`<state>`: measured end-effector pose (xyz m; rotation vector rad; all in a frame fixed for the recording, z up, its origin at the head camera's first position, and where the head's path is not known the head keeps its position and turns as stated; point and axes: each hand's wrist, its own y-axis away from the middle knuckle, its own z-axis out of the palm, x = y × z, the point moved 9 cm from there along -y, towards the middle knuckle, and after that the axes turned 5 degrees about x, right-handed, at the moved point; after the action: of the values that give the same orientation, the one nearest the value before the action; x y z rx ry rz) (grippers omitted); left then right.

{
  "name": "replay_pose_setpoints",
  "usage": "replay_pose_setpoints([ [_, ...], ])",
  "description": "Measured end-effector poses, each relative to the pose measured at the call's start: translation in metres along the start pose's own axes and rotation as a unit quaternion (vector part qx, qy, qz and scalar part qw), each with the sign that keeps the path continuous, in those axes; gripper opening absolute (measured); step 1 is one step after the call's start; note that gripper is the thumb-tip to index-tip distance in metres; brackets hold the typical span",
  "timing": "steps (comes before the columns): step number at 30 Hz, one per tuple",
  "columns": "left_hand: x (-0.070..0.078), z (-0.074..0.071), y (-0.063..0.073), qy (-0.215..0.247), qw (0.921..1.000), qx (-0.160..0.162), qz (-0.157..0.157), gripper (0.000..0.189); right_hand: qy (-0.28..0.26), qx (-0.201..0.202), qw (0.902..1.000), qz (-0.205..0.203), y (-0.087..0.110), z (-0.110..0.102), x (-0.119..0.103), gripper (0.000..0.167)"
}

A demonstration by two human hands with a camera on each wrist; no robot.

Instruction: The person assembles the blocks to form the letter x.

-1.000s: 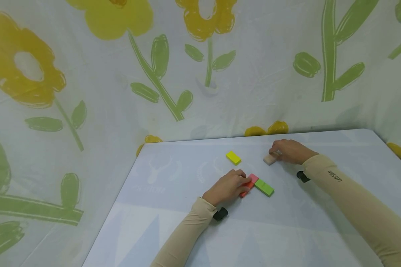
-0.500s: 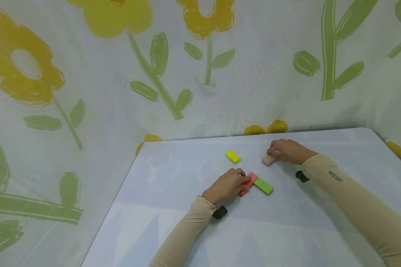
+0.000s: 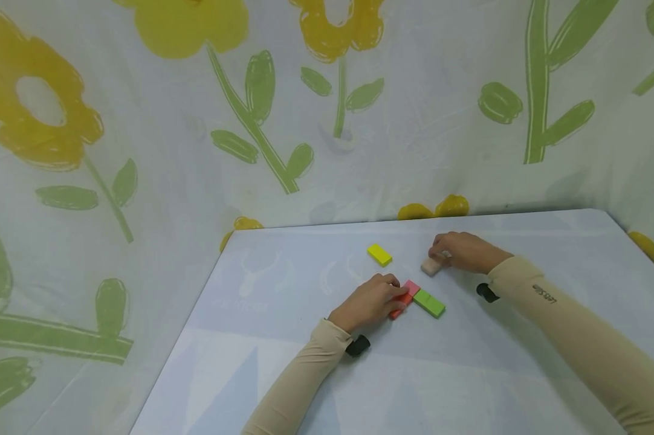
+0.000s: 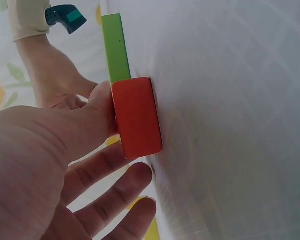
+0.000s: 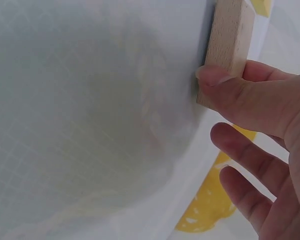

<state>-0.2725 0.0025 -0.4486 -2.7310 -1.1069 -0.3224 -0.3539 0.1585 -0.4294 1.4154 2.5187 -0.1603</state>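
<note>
My left hand [image 3: 367, 302] pinches a red block [image 4: 136, 117] between thumb and fingers, low at the table surface. A pink block [image 3: 412, 287] meets the red one's far end, and a green block [image 3: 430, 304] sits at an angle against this corner. Farther back on the right, my right hand [image 3: 467, 251] grips a plain wooden block [image 5: 226, 42], thumb on its near face and its other fingers spread free. A yellow block [image 3: 379, 255] lies apart, between and beyond the two hands.
The white table [image 3: 468, 374] carries faint printed patterns. Its far edge runs close behind the right hand. A white curtain [image 3: 414, 133] with large flowers hangs behind and at the left.
My right hand has brought the wooden block a little left and nearer, toward the pink and green blocks. The left hand has stayed at the red block.
</note>
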Motion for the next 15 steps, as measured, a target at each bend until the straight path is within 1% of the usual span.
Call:
replay_pose_setpoints([
  [9, -0.0005, 0.0000, 0.0002, 0.002, 1.0000, 0.003, 0.000, 0.042, 0.003, 0.010, 0.9999, -0.010, 0.0014, 0.0013, -0.0063, 0.023],
  [15, -0.0003, -0.0003, 0.0000, 0.010, 1.0000, -0.001, -0.002, 0.041, 0.007, 0.002, 0.9999, -0.009, 0.0017, 0.0036, -0.0104, 0.024],
])
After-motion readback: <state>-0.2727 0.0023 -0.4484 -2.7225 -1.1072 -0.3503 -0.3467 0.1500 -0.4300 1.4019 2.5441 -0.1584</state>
